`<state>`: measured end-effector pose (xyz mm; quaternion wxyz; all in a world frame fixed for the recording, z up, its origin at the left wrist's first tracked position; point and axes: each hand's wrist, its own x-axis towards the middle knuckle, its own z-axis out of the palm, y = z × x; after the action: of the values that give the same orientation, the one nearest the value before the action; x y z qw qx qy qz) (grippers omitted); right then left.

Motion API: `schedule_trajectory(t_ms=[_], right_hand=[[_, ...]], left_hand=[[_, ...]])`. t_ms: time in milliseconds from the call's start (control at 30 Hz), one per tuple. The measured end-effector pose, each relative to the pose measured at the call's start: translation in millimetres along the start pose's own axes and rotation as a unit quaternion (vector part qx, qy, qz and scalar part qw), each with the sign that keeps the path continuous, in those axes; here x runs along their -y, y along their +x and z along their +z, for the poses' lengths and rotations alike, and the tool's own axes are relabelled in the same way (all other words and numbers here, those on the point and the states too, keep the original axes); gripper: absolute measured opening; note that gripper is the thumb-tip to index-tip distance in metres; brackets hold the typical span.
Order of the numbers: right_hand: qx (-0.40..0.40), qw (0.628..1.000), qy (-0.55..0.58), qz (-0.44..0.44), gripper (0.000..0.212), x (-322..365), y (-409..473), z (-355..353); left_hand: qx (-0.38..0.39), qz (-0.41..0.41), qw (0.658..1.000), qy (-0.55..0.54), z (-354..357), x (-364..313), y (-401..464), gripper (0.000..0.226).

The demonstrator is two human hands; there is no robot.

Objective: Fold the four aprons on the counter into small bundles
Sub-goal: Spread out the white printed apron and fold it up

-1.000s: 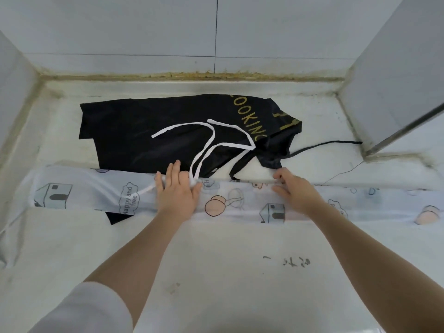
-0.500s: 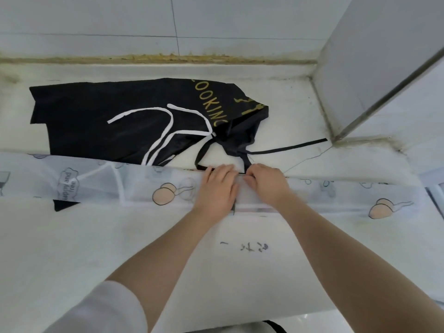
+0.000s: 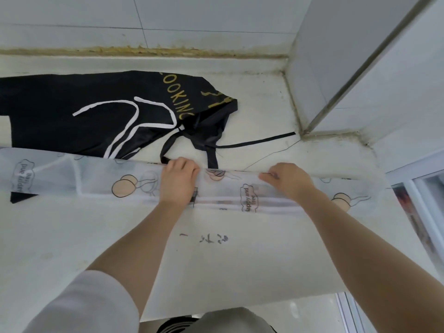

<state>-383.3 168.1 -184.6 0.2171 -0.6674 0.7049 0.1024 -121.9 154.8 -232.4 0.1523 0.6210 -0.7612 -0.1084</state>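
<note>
A translucent white apron (image 3: 101, 182) with cartoon prints lies folded into a long narrow strip across the pale counter (image 3: 240, 260). My left hand (image 3: 177, 181) presses flat on the strip near its middle. My right hand (image 3: 287, 180) rests further right, fingers curled on the strip's far edge. Behind the strip a black apron (image 3: 79, 118) with gold "COOKING" lettering lies spread out, the white apron's straps (image 3: 131, 126) draped over it. One black strap (image 3: 257, 141) trails toward the right corner.
A tiled wall (image 3: 168, 18) runs along the back with a stained seam. A wall corner (image 3: 336, 68) juts in at the right. The counter's front edge is near my body; a window frame (image 3: 418, 212) shows at the far right.
My hands went from apart to side by side, and now my right hand has slid right along the strip. The view has shifted to the right.
</note>
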Motion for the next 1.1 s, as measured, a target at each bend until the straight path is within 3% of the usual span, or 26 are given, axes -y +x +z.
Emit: schedule_trajectory(t_ms=[67,100,167,267,333,433,500,567,667,800,1000,1100], right_hand=[[-0.012,1.000,0.019,0.021,0.038,-21.8,-6.2,-1.8],[-0.024,0.999,0.025,0.029,0.036,-27.0,-8.0,-0.7],[-0.051,0.998,0.024,0.031,0.034,-35.2,-13.3,4.9],[-0.085,0.996,-0.017,0.020,0.033,-34.1,-15.7,13.7],[-0.098,0.994,-0.030,0.021,0.035,-31.0,-13.3,15.0],[-0.100,0.994,-0.037,0.021,0.037,-29.2,-10.0,17.6],[-0.095,0.994,-0.042,0.013,0.040,-30.8,-9.9,20.5],[-0.084,0.996,-0.022,-0.007,0.040,-36.7,-12.8,19.3],[-0.064,0.997,-0.031,-0.030,0.039,-54.4,-18.1,10.1],[-0.058,0.997,-0.038,0.037,0.042,-104.2,-36.4,3.8],[-0.108,0.983,-0.016,0.145,0.043,-166.4,-58.8,-0.9],[-0.135,0.985,0.002,0.108,0.028,-159.7,-56.9,2.6]], left_hand=[[0.009,0.004,0.997,0.081,-0.5,-4.7,-1.5,0.007],[0.019,-0.003,0.993,0.118,-0.1,-4.9,-0.2,0.020],[0.034,-0.022,0.985,0.170,-1.3,-13.7,1.2,0.024],[0.059,-0.041,0.985,0.156,1.6,-39.7,-1.7,0.030],[0.068,0.005,0.992,0.107,8.5,-65.5,-2.2,0.031],[0.117,0.117,0.986,0.027,20.8,-117.1,-11.2,0.015],[0.162,0.131,0.977,0.045,31.5,-140.2,-17.5,0.034],[0.175,0.108,0.978,0.032,39.1,-154.6,-21.0,0.050],[0.180,0.067,0.978,0.084,44.6,-159.0,-16.5,0.055],[0.226,0.079,0.957,0.164,37.4,-171.1,-11.8,0.074],[0.229,0.057,0.949,0.209,34.8,-179.5,-13.7,0.075],[0.226,0.064,0.947,0.221,33.5,-186.9,-12.9,0.067]])
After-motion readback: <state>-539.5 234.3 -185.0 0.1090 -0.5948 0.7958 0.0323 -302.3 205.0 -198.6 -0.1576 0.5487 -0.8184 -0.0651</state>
